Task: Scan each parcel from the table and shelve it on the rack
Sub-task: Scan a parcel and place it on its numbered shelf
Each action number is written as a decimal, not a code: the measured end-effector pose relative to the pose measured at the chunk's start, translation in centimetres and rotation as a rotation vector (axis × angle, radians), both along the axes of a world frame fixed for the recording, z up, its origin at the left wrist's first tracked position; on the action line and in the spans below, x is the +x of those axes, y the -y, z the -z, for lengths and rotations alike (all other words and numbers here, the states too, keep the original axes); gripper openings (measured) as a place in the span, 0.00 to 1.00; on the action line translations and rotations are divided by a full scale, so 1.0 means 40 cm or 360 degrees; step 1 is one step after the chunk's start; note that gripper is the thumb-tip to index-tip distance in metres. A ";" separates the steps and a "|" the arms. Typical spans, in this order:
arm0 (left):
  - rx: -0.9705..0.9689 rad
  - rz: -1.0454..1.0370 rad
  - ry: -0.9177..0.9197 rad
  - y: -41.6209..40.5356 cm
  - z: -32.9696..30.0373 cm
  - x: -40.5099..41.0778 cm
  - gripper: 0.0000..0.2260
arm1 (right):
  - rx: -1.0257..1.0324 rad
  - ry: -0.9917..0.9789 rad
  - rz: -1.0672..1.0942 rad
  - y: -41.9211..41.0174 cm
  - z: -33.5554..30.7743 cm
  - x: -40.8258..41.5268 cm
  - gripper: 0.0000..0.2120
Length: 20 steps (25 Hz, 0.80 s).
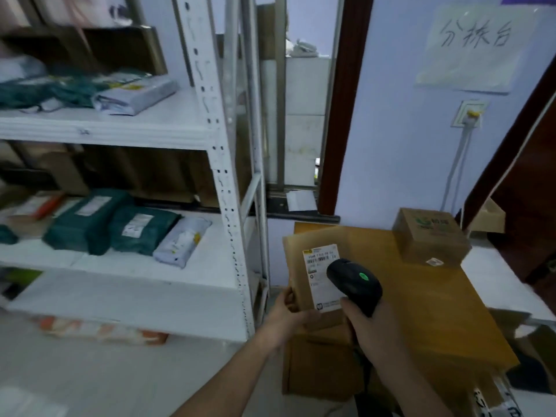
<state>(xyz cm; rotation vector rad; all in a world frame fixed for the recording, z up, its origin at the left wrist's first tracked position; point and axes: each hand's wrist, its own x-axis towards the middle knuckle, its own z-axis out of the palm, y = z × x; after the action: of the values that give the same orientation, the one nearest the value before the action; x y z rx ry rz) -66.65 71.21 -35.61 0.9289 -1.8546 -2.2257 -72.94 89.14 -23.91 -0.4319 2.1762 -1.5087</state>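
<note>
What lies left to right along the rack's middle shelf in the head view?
Orange-taped box → two green mailers → grey mailer → rack post.

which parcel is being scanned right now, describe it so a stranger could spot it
Start at the white metal rack and look right, to the brown table. Above the table's near left corner, the left hand grips a flat cardboard parcel while the right hand aims a black scanner at it. Unlike the cube-shaped box at the table's back, it is flat and shows a white barcode label.
</note>
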 end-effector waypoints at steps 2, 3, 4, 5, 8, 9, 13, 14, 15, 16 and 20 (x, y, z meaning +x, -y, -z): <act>-0.0071 -0.0060 -0.0043 0.044 -0.042 0.071 0.45 | -0.0044 -0.0028 -0.0076 0.040 -0.026 0.035 0.11; -0.0107 -0.0105 -0.0064 0.064 -0.061 0.106 0.39 | -0.0068 -0.0027 -0.0145 0.063 -0.045 0.053 0.12; -0.0140 -0.0159 -0.0089 0.086 -0.082 0.139 0.35 | -0.0091 -0.0023 -0.0221 0.089 -0.066 0.071 0.14; -0.0171 -0.0216 -0.0117 0.110 -0.102 0.170 0.33 | -0.0105 -0.0031 -0.0294 0.118 -0.085 0.086 0.15; -0.0183 -0.0358 -0.0214 0.184 -0.151 0.251 0.33 | -0.0098 -0.0096 -0.0404 0.206 -0.141 0.131 0.12; -0.0190 -0.0396 -0.0246 0.216 -0.167 0.279 0.35 | -0.0106 -0.0114 -0.0420 0.240 -0.157 0.150 0.09; -0.0267 -0.0504 -0.0352 0.370 -0.251 0.396 0.45 | -0.0158 -0.0223 -0.0515 0.379 -0.235 0.240 0.07; -0.0283 -0.0521 -0.0388 0.401 -0.276 0.412 0.46 | -0.0197 -0.0254 -0.0536 0.401 -0.256 0.253 0.08; -0.0316 -0.0529 -0.0425 0.436 -0.305 0.435 0.45 | -0.0237 -0.0279 -0.0556 0.430 -0.278 0.271 0.09; -0.0351 -0.0532 -0.0457 0.478 -0.333 0.460 0.44 | -0.0270 -0.0308 -0.0569 0.463 -0.304 0.294 0.09; -0.0479 -0.0513 -0.0584 0.649 -0.459 0.518 0.41 | -0.0397 -0.0455 -0.0560 0.603 -0.400 0.378 0.10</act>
<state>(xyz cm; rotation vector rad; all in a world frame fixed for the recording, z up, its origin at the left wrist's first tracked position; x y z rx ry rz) -45.92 45.23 -17.25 0.6569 -1.6697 -1.7294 -57.82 65.01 -7.89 -1.1126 1.9763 -1.5932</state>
